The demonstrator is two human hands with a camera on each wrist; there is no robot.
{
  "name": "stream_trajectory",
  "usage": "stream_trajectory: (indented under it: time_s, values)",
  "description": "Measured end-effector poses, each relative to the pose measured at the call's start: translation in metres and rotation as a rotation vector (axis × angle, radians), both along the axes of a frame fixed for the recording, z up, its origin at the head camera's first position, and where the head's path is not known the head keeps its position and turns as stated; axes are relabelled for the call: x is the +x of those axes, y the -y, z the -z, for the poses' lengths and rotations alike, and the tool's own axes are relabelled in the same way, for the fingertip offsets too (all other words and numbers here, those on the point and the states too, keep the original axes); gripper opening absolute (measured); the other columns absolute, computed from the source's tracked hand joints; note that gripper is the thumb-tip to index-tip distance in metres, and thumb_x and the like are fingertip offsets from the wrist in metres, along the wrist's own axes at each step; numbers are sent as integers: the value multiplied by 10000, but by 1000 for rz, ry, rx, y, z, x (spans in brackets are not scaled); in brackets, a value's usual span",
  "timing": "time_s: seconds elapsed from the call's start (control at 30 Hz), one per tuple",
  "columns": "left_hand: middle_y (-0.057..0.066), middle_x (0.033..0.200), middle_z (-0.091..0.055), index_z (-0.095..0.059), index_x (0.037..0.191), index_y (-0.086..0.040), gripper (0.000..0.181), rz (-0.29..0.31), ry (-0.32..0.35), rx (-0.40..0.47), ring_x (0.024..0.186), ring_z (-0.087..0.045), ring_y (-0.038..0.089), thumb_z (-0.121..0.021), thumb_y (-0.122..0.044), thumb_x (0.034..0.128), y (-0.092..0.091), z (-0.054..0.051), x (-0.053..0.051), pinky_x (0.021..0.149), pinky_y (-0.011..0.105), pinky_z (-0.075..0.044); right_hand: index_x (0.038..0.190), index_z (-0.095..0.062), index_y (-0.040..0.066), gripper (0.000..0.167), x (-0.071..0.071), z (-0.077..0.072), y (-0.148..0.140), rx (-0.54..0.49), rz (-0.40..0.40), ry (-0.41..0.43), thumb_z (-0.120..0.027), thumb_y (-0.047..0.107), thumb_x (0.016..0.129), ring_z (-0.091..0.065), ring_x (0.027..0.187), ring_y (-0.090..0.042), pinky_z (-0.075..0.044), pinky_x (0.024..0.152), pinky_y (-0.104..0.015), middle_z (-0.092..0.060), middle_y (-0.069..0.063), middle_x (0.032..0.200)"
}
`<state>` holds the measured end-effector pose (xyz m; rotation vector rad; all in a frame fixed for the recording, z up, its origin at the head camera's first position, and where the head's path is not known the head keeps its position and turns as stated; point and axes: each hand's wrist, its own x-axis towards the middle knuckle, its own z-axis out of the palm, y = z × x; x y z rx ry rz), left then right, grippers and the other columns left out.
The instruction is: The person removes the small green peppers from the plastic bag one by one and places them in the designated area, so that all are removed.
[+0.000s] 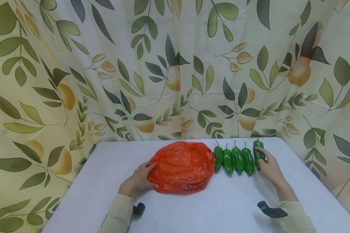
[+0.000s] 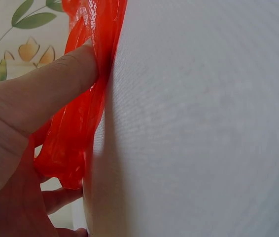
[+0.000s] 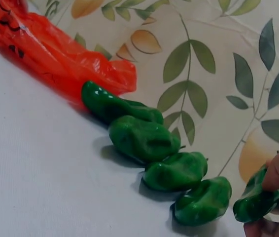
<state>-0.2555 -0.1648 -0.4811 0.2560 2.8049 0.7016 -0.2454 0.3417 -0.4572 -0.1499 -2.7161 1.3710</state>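
A crumpled red plastic bag (image 1: pixel 182 166) lies on the white tabletop. My left hand (image 1: pixel 140 178) holds its left edge; in the left wrist view the thumb lies on the red film (image 2: pixel 70 128) and the other fingers are partly behind it. At the right end of a row of green peppers, my right hand (image 1: pixel 270 166) grips one green pepper (image 1: pixel 258 150) between thumb and fingers. That pepper (image 3: pixel 252 201) stands slightly apart from the others in the right wrist view. Several more green peppers (image 1: pixel 237 160) lie side by side, stems away from me, between the bag and my right hand.
The white table (image 1: pixel 215 207) ends at a patterned curtain (image 1: pixel 192 81) with leaves and fruit, which hangs behind and along the sides. A black wrist device (image 1: pixel 272 211) sits by the right sleeve, another dark one (image 1: pixel 138 209) by the left sleeve.
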Motion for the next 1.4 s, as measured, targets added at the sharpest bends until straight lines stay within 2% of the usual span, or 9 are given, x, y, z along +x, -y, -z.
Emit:
stream_trajectory:
  time_s: [0.07,0.1,0.2,0.27,0.37,0.67,0.8,1.17,1.4]
  values:
    - [134,1593,-365,-381,1569,-264,945,7,-5,0,1432,-361,383,-871,-347,766,0,1,0,1063,659,-458,1594,-198,4,652,-2,4,-4,-1,2,14,-323,-28,956,-360,1327,-599,-450,716,-155,-76,-415,1603]
    - [137,1593,-365,-381,1569,-262,943,7,-5,1,1433,-360,384,-870,-347,767,0,1,0,1064,660,-456,1593,-194,-3,653,-2,5,-5,3,2,19,-322,-29,953,-372,1318,-605,-472,730,-188,-85,-421,1598]
    - [136,1595,-365,-381,1570,-264,943,2,-3,5,1436,-358,385,-870,-345,767,0,2,1,1066,659,-456,1587,-183,-25,653,-4,11,-10,26,-7,35,-320,-31,949,-341,1347,-604,-540,911,-409,-96,-436,1585]
    - [137,1593,-366,-381,1570,-263,946,2,-4,4,1433,-361,388,-872,-343,765,0,2,1,1062,659,-459,1586,-168,-34,652,-4,15,-13,36,-21,56,-317,-25,951,-278,1396,-600,-434,1082,-614,-78,-440,1581]
    - [137,1592,-368,-379,1571,-263,946,4,-3,1,1432,-363,386,-871,-348,767,0,1,3,1064,658,-457,1593,-137,-24,655,-4,19,-15,34,-36,92,-310,-6,961,-118,1470,-616,-166,1175,-748,-34,-433,1585]
    - [123,1599,-355,-375,1572,-265,945,2,2,6,1430,-357,382,-868,-341,770,0,-2,3,1062,647,-465,1605,-21,10,681,-5,25,-18,88,-32,130,-295,55,984,-154,1433,-650,-191,1143,-775,-55,-448,1574]
    - [131,1602,-351,-371,1574,-262,941,7,7,12,1437,-348,388,-864,-342,777,0,-1,4,1071,654,-454,1597,-49,-25,672,-6,28,-21,92,-31,103,-321,24,985,-106,1439,-661,-158,1154,-768,-47,-458,1567]
    - [112,1591,-369,-375,1572,-269,961,7,-2,9,1420,-369,370,-878,-346,757,0,2,7,1046,615,-496,1586,-120,-45,634,-1,27,-14,106,-19,84,-338,29,996,-203,1422,-645,-240,1139,-750,-158,-467,1536]
    - [95,1600,-356,-372,1571,-303,963,-10,14,6,1425,-362,361,-878,-352,754,0,0,2,1040,616,-500,1593,-116,-28,611,-2,26,-10,90,-10,95,-342,123,1045,-127,1432,-659,-205,1139,-759,-121,-457,1555]
